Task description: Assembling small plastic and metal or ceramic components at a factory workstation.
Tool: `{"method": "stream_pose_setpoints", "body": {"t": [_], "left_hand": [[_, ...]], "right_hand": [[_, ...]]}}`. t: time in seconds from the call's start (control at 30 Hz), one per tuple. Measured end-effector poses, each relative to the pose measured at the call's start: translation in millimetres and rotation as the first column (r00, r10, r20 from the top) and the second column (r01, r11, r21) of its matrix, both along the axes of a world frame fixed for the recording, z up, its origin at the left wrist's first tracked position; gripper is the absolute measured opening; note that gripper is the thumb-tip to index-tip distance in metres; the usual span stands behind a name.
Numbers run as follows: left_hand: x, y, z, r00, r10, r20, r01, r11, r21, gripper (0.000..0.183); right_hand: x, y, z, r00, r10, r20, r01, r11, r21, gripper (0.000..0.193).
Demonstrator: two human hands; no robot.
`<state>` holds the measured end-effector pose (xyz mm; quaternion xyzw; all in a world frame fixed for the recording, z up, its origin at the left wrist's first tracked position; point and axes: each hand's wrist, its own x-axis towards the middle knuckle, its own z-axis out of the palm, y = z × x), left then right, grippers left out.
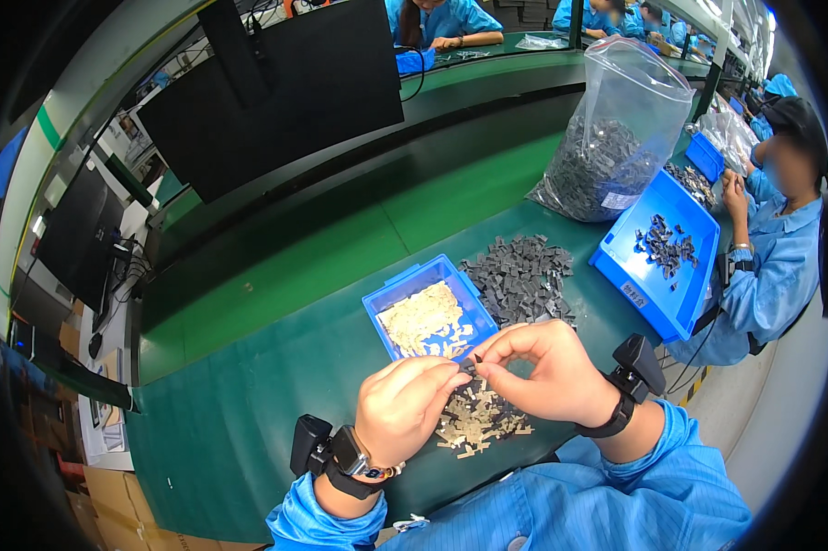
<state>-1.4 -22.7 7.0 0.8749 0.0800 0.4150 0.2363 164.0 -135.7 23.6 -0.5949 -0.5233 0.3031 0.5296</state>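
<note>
My left hand (402, 404) and my right hand (544, 372) meet fingertip to fingertip over the green table. Both are closed in a pinch on a small dark grey piece (468, 366); whether it is one part or two put together I cannot tell. Under my hands lies a loose heap of small tan and dark pieces (478, 424). Just beyond them stands a small blue bin (377, 296) holding cream-coloured strips (421, 317). To its right spreads a heap of dark grey flat pieces (520, 275).
A large clear bag (598, 165) of dark pieces stands at the back right, beside a blue tray (648, 308) with black pieces in it. A co-worker (781, 239) sits at the right. A black monitor (276, 101) hangs over the table's far left.
</note>
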Motion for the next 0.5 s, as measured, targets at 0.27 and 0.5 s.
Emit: {"method": "stream_pose_setpoints", "body": {"t": [0.27, 0.5], "left_hand": [[-0.1, 0.5, 1.9, 1.0, -0.009, -0.004, 0.009, 1.0, -0.006, 0.016], [-1.3, 0.4, 4.0, 1.0, -0.013, -0.004, 0.013, 1.0, -0.014, 0.016]], "right_hand": [[-0.2, -0.1, 1.9, 0.999, -0.003, 0.043, 0.003, 1.0, -0.002, 0.013], [-0.6, 0.1, 3.3, 1.0, 0.009, 0.027, -0.009, 1.0, -0.004, 0.011]]}}
